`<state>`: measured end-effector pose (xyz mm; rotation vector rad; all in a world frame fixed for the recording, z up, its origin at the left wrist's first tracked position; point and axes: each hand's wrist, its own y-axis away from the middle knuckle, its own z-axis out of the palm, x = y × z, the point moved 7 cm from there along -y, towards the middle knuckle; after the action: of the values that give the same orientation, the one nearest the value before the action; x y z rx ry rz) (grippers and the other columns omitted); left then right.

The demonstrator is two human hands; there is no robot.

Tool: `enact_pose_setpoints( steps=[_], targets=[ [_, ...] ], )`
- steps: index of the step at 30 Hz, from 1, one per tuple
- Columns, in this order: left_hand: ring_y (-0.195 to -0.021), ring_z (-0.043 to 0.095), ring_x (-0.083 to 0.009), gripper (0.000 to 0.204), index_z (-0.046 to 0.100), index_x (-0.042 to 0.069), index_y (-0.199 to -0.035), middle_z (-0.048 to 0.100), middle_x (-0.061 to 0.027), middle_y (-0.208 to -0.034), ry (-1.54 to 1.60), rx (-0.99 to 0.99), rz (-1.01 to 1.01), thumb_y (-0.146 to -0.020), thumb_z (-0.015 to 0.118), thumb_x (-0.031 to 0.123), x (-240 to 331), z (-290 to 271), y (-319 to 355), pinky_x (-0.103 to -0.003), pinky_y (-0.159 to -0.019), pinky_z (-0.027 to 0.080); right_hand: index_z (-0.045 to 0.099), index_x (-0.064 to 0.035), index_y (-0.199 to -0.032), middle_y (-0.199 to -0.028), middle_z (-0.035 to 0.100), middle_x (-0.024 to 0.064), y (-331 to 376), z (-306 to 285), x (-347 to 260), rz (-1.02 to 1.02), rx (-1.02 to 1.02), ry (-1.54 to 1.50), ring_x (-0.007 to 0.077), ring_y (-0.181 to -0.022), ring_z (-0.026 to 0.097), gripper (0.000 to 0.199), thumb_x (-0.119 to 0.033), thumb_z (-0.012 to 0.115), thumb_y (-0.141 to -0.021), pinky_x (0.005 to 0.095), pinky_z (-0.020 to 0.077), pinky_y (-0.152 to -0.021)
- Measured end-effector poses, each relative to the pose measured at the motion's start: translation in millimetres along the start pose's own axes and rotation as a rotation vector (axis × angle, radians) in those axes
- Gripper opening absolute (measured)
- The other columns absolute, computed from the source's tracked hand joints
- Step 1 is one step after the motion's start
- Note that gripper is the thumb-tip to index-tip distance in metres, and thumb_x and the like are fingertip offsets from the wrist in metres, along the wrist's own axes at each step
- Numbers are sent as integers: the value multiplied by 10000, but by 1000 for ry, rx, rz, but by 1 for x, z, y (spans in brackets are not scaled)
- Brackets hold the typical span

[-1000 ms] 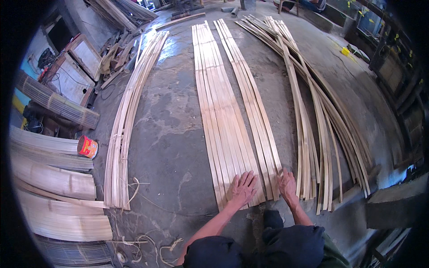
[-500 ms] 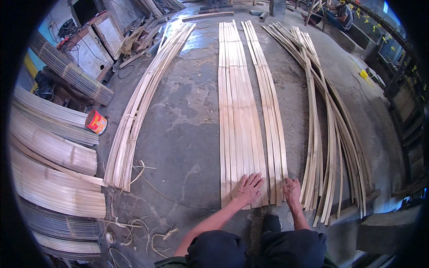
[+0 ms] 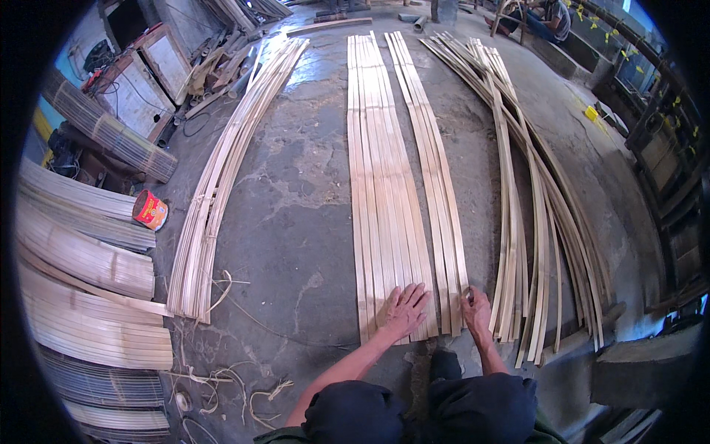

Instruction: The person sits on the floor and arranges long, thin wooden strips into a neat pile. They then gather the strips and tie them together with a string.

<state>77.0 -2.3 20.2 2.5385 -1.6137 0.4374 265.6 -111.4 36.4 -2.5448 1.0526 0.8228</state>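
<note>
Pale bamboo strips lie side by side on the floor, running away from me as a wide flat row (image 3: 381, 185). My left hand (image 3: 406, 310) rests palm down across its near end, fingers stretched out. Just to the right is a narrower row of bamboo strips (image 3: 435, 163), a thin gap apart from the wide one. At that narrow row's near right edge my right hand (image 3: 477, 306) is closed, its curled thumb and forefinger on the outermost strip. Its other fingers are folded under and partly hidden.
A loose, crossing pile of strips (image 3: 543, 185) lies to the right, and a bundle (image 3: 229, 177) to the left. Stacked slatted mats (image 3: 92, 318) and a red tub (image 3: 150, 210) line the left side. Cut fibre ties (image 3: 233, 381) litter the floor. Another person (image 3: 551, 26) sits far right.
The whole view has shifted slightly, so the floor and strips appear farther left. Both hands stay at nearly the same places on the strips.
</note>
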Motion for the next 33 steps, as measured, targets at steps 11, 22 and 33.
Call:
enact_pose_setpoints(
  steps=[11, 22, 33],
  targets=[
    [-1457, 220, -296, 632, 344, 122, -1494, 264, -106, -1569, -11, -39, -25, -939, 516, 371, 5, -2, 0, -553, -1171, 137, 570, -123, -1231, -978, 589, 192, 8, 6, -11, -127, 1, 284, 381, -873, 610, 377, -258, 621, -882, 480, 511, -748],
    [-1488, 143, -290, 660, 286, 124, -1527, 184, -89, -1610, 27, -65, -45, -955, 486, 384, 5, 5, 2, -551, -1187, 67, 527, -80, -1366, -950, 608, 233, 2, 4, 6, 87, -42, -42, 398, -853, 621, 610, -252, 709, -810, 472, 509, -739],
    [-1478, 178, -305, 648, 310, 123, -1515, 222, -101, -1596, 9, -16, -39, -953, 496, 386, 4, 0, 4, -562, -1178, 93, 551, -30, -1321, -989, 684, 251, 3, -11, -14, 80, 73, -273, 377, -855, 689, 511, -249, 646, -870, 441, 532, -754]
  ],
)
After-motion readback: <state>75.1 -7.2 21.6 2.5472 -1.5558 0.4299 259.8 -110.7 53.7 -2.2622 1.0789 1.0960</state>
